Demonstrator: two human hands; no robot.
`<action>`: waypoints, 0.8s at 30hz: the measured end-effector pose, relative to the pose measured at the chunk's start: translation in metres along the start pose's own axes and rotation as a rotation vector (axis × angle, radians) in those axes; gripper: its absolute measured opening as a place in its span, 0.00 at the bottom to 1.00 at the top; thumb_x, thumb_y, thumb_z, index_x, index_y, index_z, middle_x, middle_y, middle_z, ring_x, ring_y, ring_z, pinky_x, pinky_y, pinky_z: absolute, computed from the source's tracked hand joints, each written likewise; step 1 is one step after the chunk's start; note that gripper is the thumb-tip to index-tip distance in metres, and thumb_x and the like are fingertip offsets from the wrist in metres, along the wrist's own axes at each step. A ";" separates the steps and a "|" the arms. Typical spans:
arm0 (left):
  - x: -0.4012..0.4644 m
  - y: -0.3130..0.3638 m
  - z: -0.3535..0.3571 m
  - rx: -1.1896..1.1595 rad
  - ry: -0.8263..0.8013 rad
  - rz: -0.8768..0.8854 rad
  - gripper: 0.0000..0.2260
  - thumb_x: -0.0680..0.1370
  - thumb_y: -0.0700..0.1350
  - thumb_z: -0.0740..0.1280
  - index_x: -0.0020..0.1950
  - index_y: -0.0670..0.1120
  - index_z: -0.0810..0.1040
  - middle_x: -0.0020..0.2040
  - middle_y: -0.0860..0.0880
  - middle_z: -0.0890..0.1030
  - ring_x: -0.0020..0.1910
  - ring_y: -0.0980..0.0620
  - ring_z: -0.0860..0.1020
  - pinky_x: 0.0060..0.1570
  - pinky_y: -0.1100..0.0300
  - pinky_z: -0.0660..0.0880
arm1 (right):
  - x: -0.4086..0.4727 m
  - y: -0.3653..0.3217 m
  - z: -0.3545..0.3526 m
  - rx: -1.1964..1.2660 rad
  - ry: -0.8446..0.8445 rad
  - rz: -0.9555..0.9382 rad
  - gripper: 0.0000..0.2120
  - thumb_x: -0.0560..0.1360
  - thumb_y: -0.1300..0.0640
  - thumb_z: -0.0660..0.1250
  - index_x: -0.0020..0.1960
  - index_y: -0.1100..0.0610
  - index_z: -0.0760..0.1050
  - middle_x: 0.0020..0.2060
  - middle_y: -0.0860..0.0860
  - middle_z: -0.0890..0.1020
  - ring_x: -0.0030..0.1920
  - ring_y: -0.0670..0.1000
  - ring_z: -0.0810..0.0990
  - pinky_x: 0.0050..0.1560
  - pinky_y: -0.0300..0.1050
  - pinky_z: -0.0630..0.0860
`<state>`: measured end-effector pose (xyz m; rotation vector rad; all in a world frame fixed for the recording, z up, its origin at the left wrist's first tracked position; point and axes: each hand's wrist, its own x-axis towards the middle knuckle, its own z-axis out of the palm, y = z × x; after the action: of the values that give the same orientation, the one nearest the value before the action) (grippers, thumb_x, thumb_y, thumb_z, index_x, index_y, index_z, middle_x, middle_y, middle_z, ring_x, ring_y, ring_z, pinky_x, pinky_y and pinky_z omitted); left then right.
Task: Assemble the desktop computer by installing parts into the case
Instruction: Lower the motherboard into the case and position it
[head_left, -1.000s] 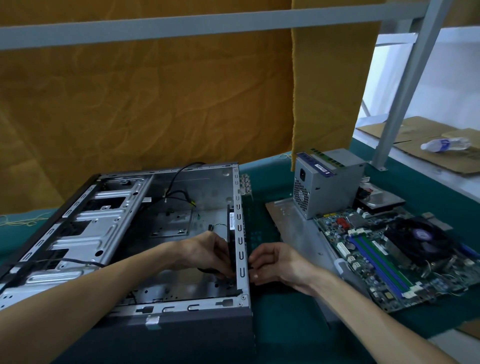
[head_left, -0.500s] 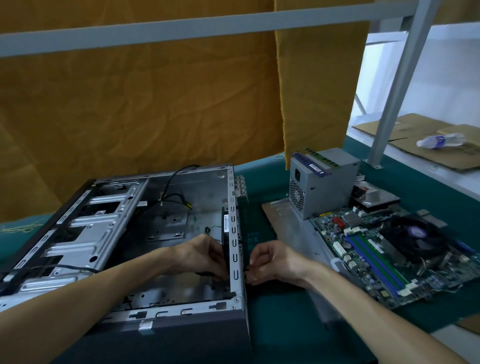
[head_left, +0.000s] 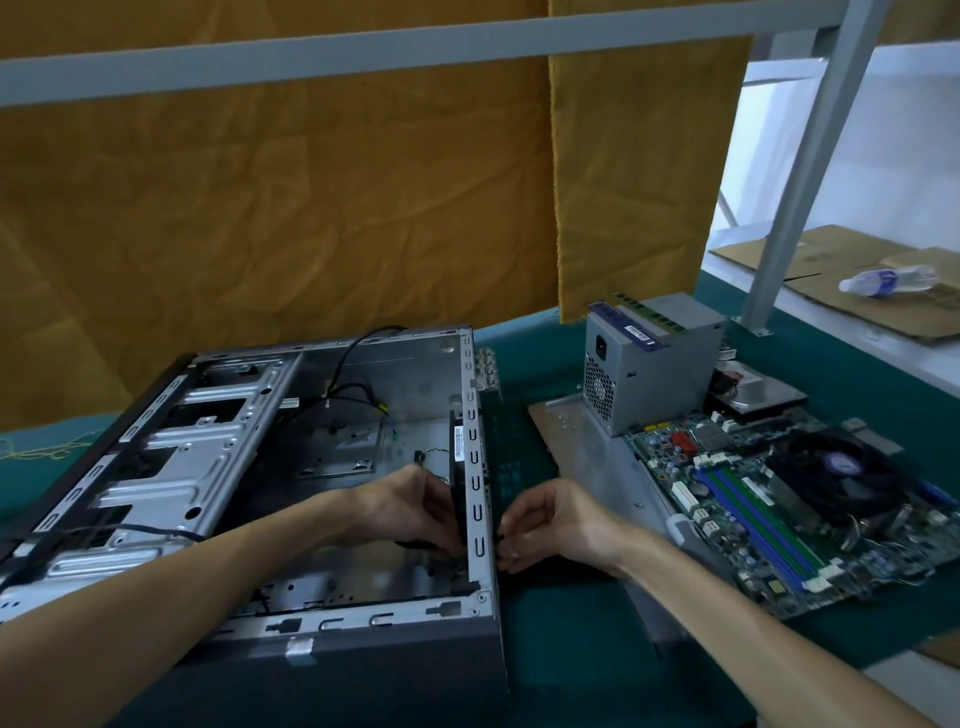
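Note:
An open grey computer case (head_left: 171, 467) lies on its side on the green mat. A black case fan (head_left: 458, 457) stands upright against the inside of the case's rear wall (head_left: 475, 499). My left hand (head_left: 410, 512) is inside the case and grips the fan's lower part. My right hand (head_left: 550, 525) is outside the rear wall, its fingertips pinching something small and dark at the wall; what it is cannot be made out. Black cables (head_left: 358, 384) trail across the case floor.
To the right lie a metal side panel (head_left: 587, 452), a grey power supply (head_left: 649, 364) with memory sticks on top, a motherboard (head_left: 769, 519) with cooler fan, and a hard drive (head_left: 758, 397). A grey frame post (head_left: 800, 171) stands behind. Cardboard and a water bottle (head_left: 888, 280) lie far right.
The view drifted a little to the right. Both hands stayed at the rear wall, with the right-hand fingers working slightly at the wall's outer face.

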<state>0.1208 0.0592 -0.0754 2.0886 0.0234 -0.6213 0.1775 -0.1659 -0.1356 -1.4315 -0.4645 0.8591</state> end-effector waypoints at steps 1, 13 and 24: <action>0.001 -0.001 0.000 0.000 -0.001 0.000 0.17 0.73 0.33 0.77 0.36 0.57 0.87 0.40 0.53 0.87 0.39 0.58 0.85 0.39 0.68 0.78 | -0.001 0.000 0.000 -0.012 0.002 -0.005 0.07 0.73 0.76 0.71 0.44 0.65 0.81 0.39 0.62 0.86 0.40 0.57 0.87 0.45 0.51 0.86; 0.006 -0.008 -0.001 -0.013 0.000 0.020 0.13 0.71 0.33 0.78 0.39 0.52 0.87 0.46 0.46 0.88 0.46 0.50 0.86 0.44 0.63 0.80 | -0.008 0.004 0.009 -0.061 0.124 -0.079 0.06 0.71 0.75 0.74 0.45 0.69 0.80 0.38 0.63 0.85 0.35 0.55 0.86 0.41 0.49 0.85; 0.004 -0.001 0.000 0.012 -0.006 -0.004 0.15 0.73 0.36 0.77 0.38 0.57 0.87 0.38 0.54 0.86 0.38 0.59 0.84 0.38 0.69 0.77 | -0.001 -0.011 0.002 -0.256 -0.009 -0.133 0.17 0.71 0.79 0.72 0.41 0.60 0.69 0.34 0.58 0.83 0.35 0.53 0.86 0.40 0.48 0.84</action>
<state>0.1240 0.0590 -0.0773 2.0984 0.0203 -0.6318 0.1779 -0.1645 -0.1250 -1.6101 -0.6880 0.7186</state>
